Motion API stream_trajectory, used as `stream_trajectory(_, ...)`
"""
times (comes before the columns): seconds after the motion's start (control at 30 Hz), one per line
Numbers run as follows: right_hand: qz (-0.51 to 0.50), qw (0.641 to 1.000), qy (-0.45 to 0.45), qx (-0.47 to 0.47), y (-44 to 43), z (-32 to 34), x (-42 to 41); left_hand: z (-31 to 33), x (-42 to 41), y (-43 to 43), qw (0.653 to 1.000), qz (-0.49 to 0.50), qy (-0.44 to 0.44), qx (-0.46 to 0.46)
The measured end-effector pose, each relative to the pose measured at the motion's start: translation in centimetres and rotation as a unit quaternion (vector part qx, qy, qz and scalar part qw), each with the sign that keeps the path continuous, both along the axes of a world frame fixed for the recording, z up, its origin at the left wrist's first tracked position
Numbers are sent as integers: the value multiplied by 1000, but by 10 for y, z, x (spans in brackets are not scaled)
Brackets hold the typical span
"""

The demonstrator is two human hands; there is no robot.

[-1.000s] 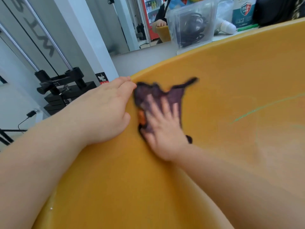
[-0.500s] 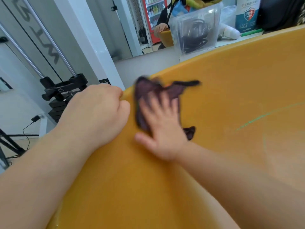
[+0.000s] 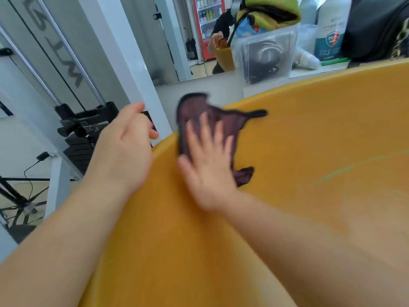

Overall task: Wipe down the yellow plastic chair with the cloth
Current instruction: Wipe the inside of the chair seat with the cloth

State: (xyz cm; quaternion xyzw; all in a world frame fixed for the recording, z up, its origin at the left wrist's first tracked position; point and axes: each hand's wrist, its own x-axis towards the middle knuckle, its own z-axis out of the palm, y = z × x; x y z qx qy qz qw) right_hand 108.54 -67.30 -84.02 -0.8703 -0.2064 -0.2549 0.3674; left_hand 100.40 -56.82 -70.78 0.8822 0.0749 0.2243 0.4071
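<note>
The yellow plastic chair (image 3: 298, 151) fills the lower right of the view, its curved rim running from the left up to the right. A dark purple cloth (image 3: 203, 111) lies over the rim, one corner hanging past the edge. My right hand (image 3: 208, 160) presses flat on the cloth with straight, spread fingers; it is blurred by motion. My left hand (image 3: 126, 145) hovers just left of the rim, fingers loosely extended, holding nothing.
A black weight stack and cable machine (image 3: 81, 127) stand left of the chair beside a white pillar (image 3: 124, 52). Behind the chair a clear plastic box (image 3: 265, 52) with cables, a white bottle (image 3: 329, 29) and a black bag (image 3: 374, 27) sit on a surface.
My right hand has pushed the cloth up to and over the chair's rim. My left hand has let go of the rim and lifted off to the left.
</note>
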Motion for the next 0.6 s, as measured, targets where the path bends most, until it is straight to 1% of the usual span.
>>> stream_trajectory(0.07, 116, 993, -4, -29, 14, -26, -44, 2, -1, 0, 998, 15, -17, -62)
stream_trajectory(0.1, 156, 987, -5, -35, 11, -35, -53, 2, -1, -1, 997, 19, -19, -77)
stream_trajectory(0.13, 172, 984, -14, -44, 2, -38, -50, 3, -2, -2, 996, 19, -18, -87)
stream_trajectory(0.17, 151, 986, -25, -59, -8, -37, -39, 3, -1, -3, 996, 19, -12, -90)
stream_trajectory(0.2, 101, 992, -25, -64, -17, -32, -23, 3, -1, -4, 996, 14, -7, -83)
stream_trajectory(0.23, 32, 998, -11, -48, -26, -23, -3, 3, -1, -5, 997, 3, 2, -72)
stream_trajectory(0.3, -84, 995, 50, 38, -40, 1, 31, 3, -2, -6, 998, -12, 15, -62)
stream_trajectory(0.37, -127, 981, 98, 113, -35, 23, 44, 2, -1, -4, 998, -16, 21, -61)
stream_trajectory(0.4, -118, 981, 103, 111, -24, 29, 39, 2, 0, -3, 998, -13, 23, -60)
stream_trajectory(0.43, -89, 987, 94, 94, -11, 30, 28, 1, 1, -2, 998, -9, 24, -62)
stream_trajectory(0.5, 40, 996, 50, 59, 16, 17, -16, 0, 3, 0, 998, -2, 12, -64)
stream_trajectory(0.57, 165, 985, 38, 35, 26, -9, -65, 0, 3, 0, 998, 3, -8, -57)
stream_trajectory(0.6, 202, 978, 38, 19, 21, -21, -75, 1, 3, 0, 998, 5, -14, -55)
